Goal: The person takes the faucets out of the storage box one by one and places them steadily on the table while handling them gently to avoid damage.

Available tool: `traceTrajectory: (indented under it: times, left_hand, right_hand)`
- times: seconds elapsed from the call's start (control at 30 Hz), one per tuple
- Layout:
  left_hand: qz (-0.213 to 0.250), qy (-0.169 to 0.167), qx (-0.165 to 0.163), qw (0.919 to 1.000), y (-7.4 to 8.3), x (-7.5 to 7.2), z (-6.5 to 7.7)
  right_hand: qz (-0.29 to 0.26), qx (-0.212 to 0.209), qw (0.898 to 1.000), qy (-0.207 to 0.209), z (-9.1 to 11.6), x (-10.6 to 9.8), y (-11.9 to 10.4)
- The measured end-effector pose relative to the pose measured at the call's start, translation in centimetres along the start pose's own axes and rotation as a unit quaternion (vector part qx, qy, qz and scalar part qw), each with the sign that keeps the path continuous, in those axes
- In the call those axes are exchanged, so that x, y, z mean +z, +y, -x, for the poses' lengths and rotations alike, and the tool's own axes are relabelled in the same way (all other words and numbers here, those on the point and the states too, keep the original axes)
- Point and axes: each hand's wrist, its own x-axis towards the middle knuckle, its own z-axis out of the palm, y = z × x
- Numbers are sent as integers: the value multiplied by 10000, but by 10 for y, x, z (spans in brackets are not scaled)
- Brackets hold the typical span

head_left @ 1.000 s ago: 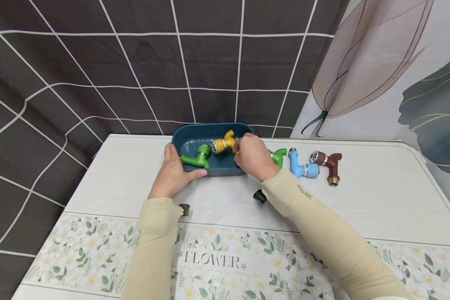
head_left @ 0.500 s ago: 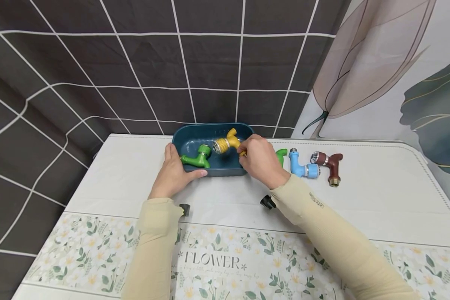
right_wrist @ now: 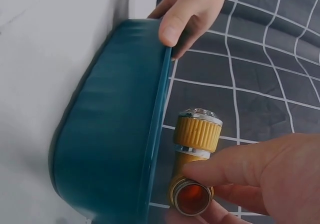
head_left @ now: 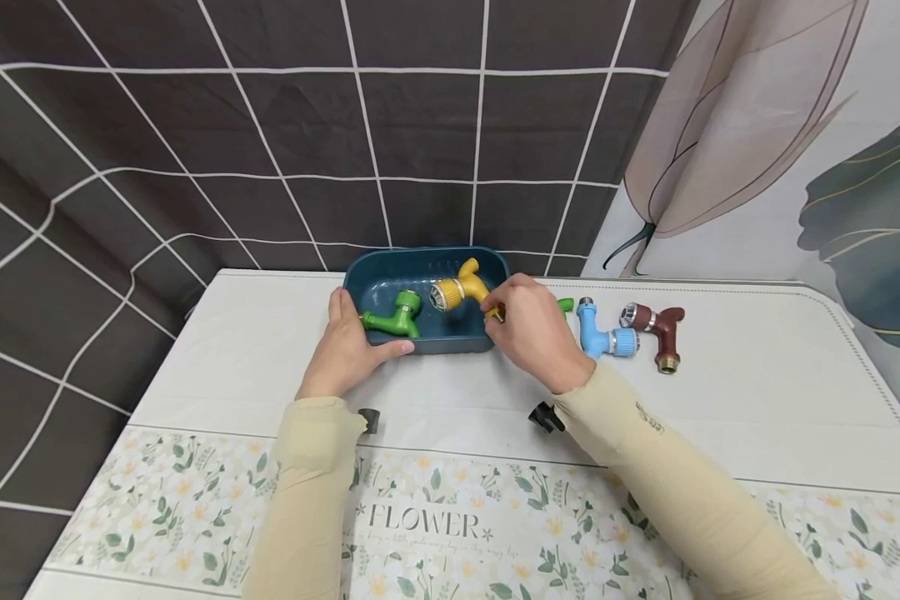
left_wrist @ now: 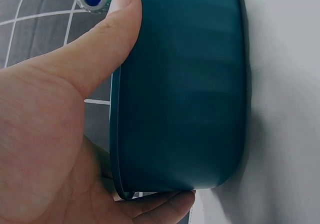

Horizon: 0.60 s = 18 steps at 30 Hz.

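Observation:
My left hand (head_left: 341, 354) grips the left end of a dark teal plastic basin (head_left: 450, 344), thumb over the front rim and fingers round the side, as the left wrist view (left_wrist: 65, 114) shows. My right hand (head_left: 536, 333) pinches a yellow tap (head_left: 474, 288) by its threaded inlet end, above the basin's right side. In the right wrist view the tap's ribbed yellow knob (right_wrist: 197, 133) points away and its open brass-coloured inlet (right_wrist: 192, 198) faces the camera. A green tap (head_left: 399, 318) lies in the basin near my left fingers.
Right of the basin, a second green tap (head_left: 565, 305) is mostly hidden behind my right hand. Beside it lie a light blue tap (head_left: 598, 331) and a brown tap (head_left: 663, 333). A dark tiled-pattern curtain (head_left: 427, 150) hangs directly behind the basin.
My right hand has moved a little right and towards me, drawing the yellow tap rightward with it. The left hand and basin stay put.

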Motion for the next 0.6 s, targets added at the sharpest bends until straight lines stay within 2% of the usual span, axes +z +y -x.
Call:
traceTrajectory:
  times: [0.4, 0.6]
  left_hand:
    - [-18, 68, 35, 10000, 0, 0, 0]
    - [-18, 31, -17, 10000, 1, 0, 0]
  right_hand:
    - [45, -252, 9992, 316, 15, -7, 3]
    - [30, -227, 9989, 420, 24, -14, 8]
